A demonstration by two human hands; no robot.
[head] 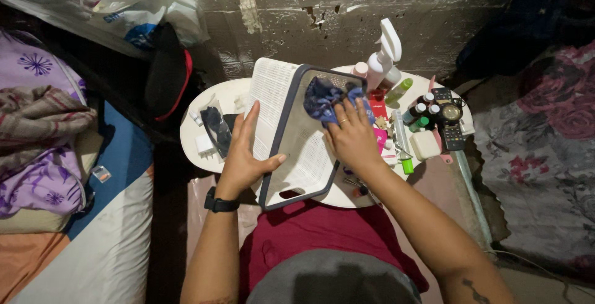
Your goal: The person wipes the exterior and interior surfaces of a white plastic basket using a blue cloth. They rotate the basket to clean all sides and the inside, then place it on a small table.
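your left hand [245,158] is clamped on the long side of the white perforated basket [297,136], thumb over its grey rim, holding it tipped up on edge above the round white table [192,127]. your right hand [352,136] is inside the basket, fingers bunched down on a blue cloth [322,96] and pressing it against the mesh near the far end. judging by where the cloth sits, the upper inside corner is the part being wiped; the near end by the handle slot and the whole outer face look like they are not yet touched, though no dirt shows either way. to the right of the basket stands a white spray bottle [383,53] with a trigger head, a small green bottle [398,89] lying beside it, a few dark-capped small bottles [421,113], two black remotes [447,121], a pale rounded soap-like box [425,145] and a pink packet [379,138] half under your wrist. on the table's left lie a clear bag with dark contents [217,124] and a white plug adapter [204,145]. a white plastic bag [133,6] hangs at the wall, upper left.
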